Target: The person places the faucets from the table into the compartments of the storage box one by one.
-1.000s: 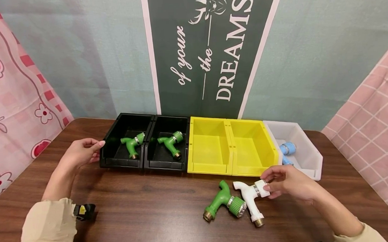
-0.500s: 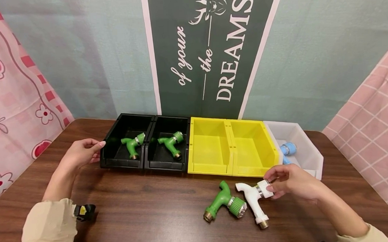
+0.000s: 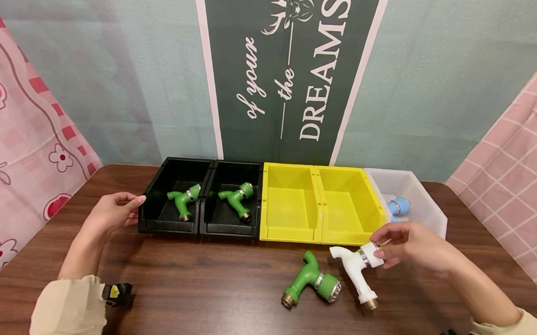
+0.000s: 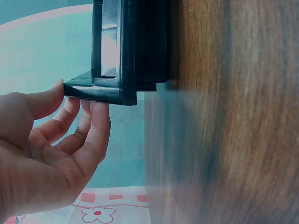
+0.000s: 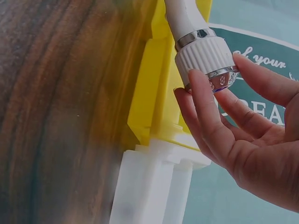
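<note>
In the head view, my right hand (image 3: 413, 246) pinches the ribbed knob of a white faucet (image 3: 355, 268) between thumb and fingers, in front of the yellow and white bins. The right wrist view shows this white faucet (image 5: 205, 53) held at its knob end, off the table. A green faucet (image 3: 309, 280) lies on the table just left of it. My left hand (image 3: 113, 212) grips the side of the leftmost black bin (image 3: 168, 226). In the left wrist view, the thumb is on the rim of this black bin (image 4: 100, 91) and the fingers touch its outer side.
A second black bin (image 3: 228, 230) and the leftmost one each hold a green faucet (image 3: 238, 201). Two yellow bins (image 3: 289, 231) stand beside them. At the right end, a white bin (image 3: 427, 200) contains a blue faucet (image 3: 400, 205). Curtains hang behind the wooden table (image 3: 188, 291).
The white faucet has shifted right, away from the green one, and come up off the table in my right hand. My left hand stays at the black bin.
</note>
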Tool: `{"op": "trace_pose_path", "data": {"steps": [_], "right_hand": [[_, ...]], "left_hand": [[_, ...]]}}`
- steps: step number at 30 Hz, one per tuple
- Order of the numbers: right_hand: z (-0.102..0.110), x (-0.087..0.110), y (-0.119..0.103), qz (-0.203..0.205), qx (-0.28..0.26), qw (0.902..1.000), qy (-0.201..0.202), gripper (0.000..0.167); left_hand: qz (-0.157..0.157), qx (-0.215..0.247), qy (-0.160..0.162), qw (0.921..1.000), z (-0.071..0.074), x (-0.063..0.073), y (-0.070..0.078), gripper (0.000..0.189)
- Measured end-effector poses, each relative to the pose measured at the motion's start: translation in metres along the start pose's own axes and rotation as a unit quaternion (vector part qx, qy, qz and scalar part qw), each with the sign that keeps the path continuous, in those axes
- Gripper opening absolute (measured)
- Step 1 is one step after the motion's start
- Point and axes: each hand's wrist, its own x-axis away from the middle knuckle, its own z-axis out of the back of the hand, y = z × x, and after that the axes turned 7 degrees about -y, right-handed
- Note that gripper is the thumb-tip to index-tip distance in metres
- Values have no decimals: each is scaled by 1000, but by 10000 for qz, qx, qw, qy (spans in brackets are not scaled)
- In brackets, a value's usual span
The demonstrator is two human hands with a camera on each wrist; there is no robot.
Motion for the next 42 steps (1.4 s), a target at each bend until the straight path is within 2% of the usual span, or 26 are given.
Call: {"op": "trace_pose_path", "data": {"steps": [6, 15, 29, 37, 42], "right_hand": [[3, 1, -3, 117, 50, 9999, 77, 31], [8, 2, -12, -109, 159, 9995, 250, 34], [18, 3, -10, 214, 171, 9994, 210, 30], [23, 1, -14, -199, 199, 9982, 534, 36], [24, -2, -16, -243, 203, 9978, 582, 38]], "left_hand": [[2, -14, -15, 10000, 1, 0, 1, 42], [35, -8, -25, 10000, 0, 1, 1, 44], [66, -40, 3, 10000, 0, 1, 1, 42], [58, -40, 13, 10000, 0, 1, 1, 42], [58, -57, -32, 10000, 1, 1, 1, 44]]}}
